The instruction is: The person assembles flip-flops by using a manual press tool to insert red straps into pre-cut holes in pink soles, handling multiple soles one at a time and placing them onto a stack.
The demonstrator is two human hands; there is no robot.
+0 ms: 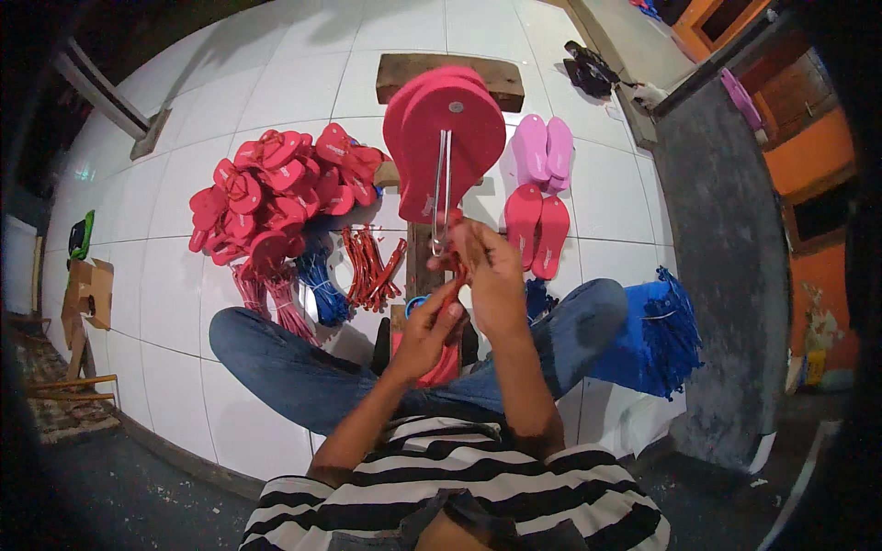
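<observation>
My left hand (429,332), its fingers closed, grips the lower part of a red flip-flop strap (452,291) in front of my lap. Higher up, my right hand (489,266) pinches the same strap near the bottom end of a thin two-pronged metal rod (445,174). That rod stretches up over a stack of red flip-flop soles (427,110) and meets the top sole just below a small pale disc. A wooden block (505,90) lies under the toe end of the soles. My fingers partly hide the strap's upper end.
To the left lies a heap of finished red flip-flops (266,184), with bundles of pink straps (287,308), blue straps (322,286) and red straps (372,266) nearby. Pink soles (542,151) and a red pair (537,230) are at right, beyond a blue strap bundle (666,321).
</observation>
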